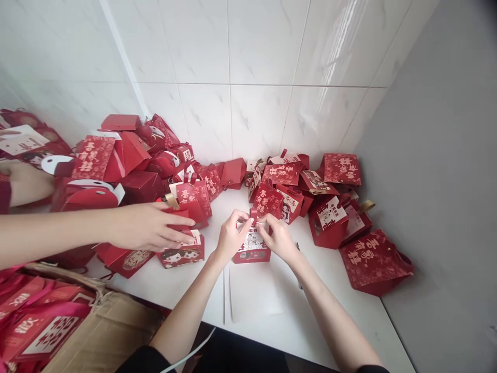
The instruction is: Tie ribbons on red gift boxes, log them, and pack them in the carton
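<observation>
A small red gift box (251, 249) with a cartoon couple on its front stands on the white table (272, 311) right in front of me. My left hand (230, 237) and my right hand (278, 237) both pinch its top flaps together from either side. Another person's hand (149, 227) reaches in from the left and rests on a similar red box (182, 254) beside mine.
Heaps of red printed gift boxes (128, 160) cover the table's left and back, and more boxes (341, 212) sit at the right by a grey wall. A cardboard carton (97, 326) with flat red boxes is at the lower left. White sheets (252, 295) lie near the front edge.
</observation>
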{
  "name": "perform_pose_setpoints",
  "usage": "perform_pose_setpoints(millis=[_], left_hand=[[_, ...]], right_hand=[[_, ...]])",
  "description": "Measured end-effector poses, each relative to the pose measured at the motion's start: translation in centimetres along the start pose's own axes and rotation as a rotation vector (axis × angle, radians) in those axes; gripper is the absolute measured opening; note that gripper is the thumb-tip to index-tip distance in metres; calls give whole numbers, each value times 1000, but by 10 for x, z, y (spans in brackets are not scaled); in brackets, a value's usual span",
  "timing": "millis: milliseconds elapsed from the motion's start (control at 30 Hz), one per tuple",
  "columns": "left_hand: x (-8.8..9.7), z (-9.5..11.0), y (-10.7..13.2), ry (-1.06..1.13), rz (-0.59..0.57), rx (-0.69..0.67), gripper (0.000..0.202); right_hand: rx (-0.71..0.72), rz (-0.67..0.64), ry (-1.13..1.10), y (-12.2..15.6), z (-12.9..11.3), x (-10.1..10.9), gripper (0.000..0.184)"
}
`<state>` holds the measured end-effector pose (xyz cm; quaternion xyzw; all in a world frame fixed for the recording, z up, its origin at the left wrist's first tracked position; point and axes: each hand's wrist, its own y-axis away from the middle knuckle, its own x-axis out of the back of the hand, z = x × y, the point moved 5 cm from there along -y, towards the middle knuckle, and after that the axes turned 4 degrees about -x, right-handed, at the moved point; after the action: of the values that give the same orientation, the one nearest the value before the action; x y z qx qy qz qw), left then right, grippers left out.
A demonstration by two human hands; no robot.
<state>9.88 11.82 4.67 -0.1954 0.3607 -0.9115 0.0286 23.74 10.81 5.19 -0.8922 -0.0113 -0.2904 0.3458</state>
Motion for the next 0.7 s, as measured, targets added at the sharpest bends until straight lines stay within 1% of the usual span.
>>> perform_pose_setpoints(millis=[67, 100, 167, 233, 267, 300, 333, 433, 533, 700], left_hand=[[-3, 3, 1, -17, -20, -71, 8], [-4, 4, 2, -25, -16, -107, 9], [-4, 4, 5, -22, 48, -151, 11], [-3, 2, 7, 2, 155, -150, 16], [-3, 2, 8, 9, 186, -153, 15], [-4, 2, 8, 5, 190, -166, 11], [-5, 4, 8, -12, 170, -187, 6], [-8, 9, 5, -71, 105, -244, 18], [-6, 11, 4, -63, 96, -252, 20], [-5, 9, 8, -51, 34, -276, 28]], right_hand=[[0, 13, 1, 2, -1, -3, 12], [2, 40, 1, 3, -1, -5, 12], [4, 127, 3, 7, 0, -8, 12], [4, 203, 2, 11, 1, -12, 12], [5, 219, -1, 12, 2, -14, 13], [8, 223, -6, 13, 3, -15, 13], [14, 222, -10, 14, 4, -17, 13], [23, 215, -13, 14, 6, -17, 15], [13, 211, -8, 14, 6, -15, 17], [20, 223, -14, 15, 4, -16, 16]])
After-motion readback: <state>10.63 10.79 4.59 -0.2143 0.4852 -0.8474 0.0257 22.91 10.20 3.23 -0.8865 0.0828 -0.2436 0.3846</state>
